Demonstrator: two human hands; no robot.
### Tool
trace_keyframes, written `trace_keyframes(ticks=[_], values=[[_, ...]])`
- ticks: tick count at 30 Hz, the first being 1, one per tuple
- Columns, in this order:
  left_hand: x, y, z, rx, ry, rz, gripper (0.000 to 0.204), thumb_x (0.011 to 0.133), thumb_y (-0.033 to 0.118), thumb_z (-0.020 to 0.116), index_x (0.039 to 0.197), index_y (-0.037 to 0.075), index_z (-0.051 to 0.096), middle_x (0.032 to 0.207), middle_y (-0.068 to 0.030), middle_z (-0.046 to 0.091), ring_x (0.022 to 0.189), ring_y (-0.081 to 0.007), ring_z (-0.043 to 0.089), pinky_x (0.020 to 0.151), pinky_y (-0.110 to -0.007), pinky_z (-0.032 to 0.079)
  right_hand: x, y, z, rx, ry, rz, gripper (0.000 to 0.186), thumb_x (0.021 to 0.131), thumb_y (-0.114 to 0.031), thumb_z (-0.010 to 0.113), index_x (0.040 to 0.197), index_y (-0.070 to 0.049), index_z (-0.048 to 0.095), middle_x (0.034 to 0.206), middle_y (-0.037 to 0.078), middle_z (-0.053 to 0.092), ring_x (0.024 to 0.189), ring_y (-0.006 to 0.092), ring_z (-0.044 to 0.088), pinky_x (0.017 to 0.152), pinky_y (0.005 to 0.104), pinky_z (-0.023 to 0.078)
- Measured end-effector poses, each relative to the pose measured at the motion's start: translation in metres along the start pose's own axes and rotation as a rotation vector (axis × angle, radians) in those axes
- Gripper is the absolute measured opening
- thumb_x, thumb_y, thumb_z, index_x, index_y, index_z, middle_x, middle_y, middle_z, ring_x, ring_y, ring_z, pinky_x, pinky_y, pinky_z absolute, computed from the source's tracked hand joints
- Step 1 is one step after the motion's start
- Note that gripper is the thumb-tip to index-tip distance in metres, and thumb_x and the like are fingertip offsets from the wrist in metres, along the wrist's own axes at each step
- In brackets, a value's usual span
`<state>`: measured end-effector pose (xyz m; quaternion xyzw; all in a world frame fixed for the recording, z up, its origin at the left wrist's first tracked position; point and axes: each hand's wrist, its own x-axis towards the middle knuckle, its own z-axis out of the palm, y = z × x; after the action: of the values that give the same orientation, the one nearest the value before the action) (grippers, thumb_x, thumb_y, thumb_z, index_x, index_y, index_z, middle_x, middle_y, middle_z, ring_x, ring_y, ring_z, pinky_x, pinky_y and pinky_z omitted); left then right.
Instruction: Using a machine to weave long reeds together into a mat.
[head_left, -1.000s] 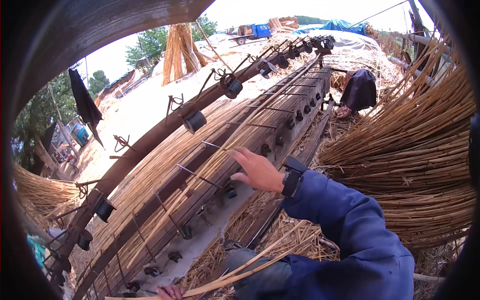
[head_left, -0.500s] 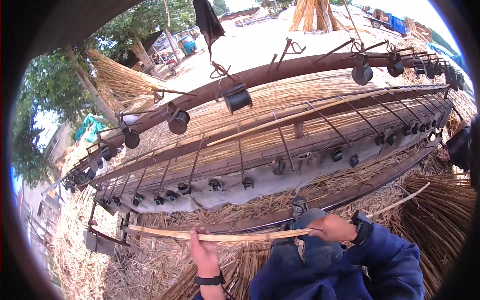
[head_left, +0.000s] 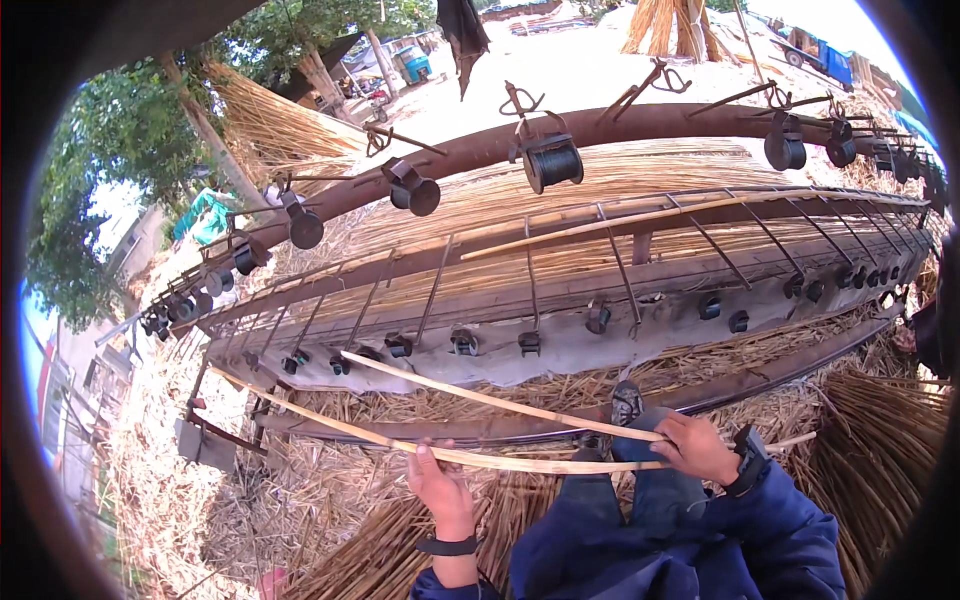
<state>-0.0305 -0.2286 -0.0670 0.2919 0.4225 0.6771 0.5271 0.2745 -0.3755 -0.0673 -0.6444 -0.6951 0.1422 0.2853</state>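
Observation:
My left hand (head_left: 442,495) closes on a long pale reed stalk (head_left: 340,423), thumb in front of it. This stalk runs from the left end of the frame to my right hand (head_left: 700,450). My right hand is closed round its right end and round a second reed stalk (head_left: 500,402), which slants up and left toward the grey cloth. A stalk end sticks out to the right behind my right hand. Whether the two stalks are joined inside my grip is hidden.
Before me stands a long rusty metal frame (head_left: 640,128) hung with wire spools (head_left: 553,163). Behind its rods (head_left: 620,265) lies a reed mat (head_left: 480,218); grey cloth (head_left: 640,352) hangs below. Reed bundles (head_left: 875,460) lie at right. A person's dark sleeve (head_left: 932,330) shows at far right.
The second stalk now slants apart from the first, both from my right hand. My left hand has moved slightly right along the stalk. The whole view has shifted a little.

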Motion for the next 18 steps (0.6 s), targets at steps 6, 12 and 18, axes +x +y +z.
trace_keyframes(ticks=[6, 12, 18], values=[[0.048, 0.036, -0.070, -0.047, 0.220, 0.236, 0.026, 0.093, 0.026, 0.043, 0.105, 0.004, 0.048, 0.078, -0.0056, 0.055, 0.067, -0.0126, 0.050, 0.057, -0.025, 0.043, -0.020, 0.010, -0.003, -0.039, -0.088, -0.009, 0.025, 0.081, -0.023, 0.060, 0.090, -0.005, 0.046, 0.057, 0.014, 0.051, 0.054, 0.0357, 0.053, 0.049, 0.0437, 0.041], [-0.013, 0.019, -0.020, -0.064, -0.268, -0.173, 0.017, 0.091, 0.014, 0.050, 0.106, 0.007, 0.046, 0.090, -0.0092, 0.062, 0.067, -0.0105, 0.054, 0.059, -0.024, 0.044, 0.016, -0.025, 0.012, -0.017, -0.023, -0.019, 0.021, 0.077, -0.013, 0.063, 0.084, -0.005, 0.045, 0.060, 0.015, 0.052, 0.056, 0.0363, 0.053, 0.048, 0.0438, 0.039], [-0.023, -0.006, 0.005, -0.097, -0.457, -0.406, 0.015, 0.093, 0.016, 0.047, 0.103, 0.006, 0.047, 0.095, -0.0089, 0.060, 0.073, -0.0111, 0.056, 0.066, -0.024, 0.047, 0.046, -0.053, 0.020, -0.085, 0.065, -0.164, 0.019, 0.074, -0.006, 0.061, 0.086, -0.004, 0.047, 0.071, 0.016, 0.055, 0.062, 0.0366, 0.054, 0.051, 0.0444, 0.040]])
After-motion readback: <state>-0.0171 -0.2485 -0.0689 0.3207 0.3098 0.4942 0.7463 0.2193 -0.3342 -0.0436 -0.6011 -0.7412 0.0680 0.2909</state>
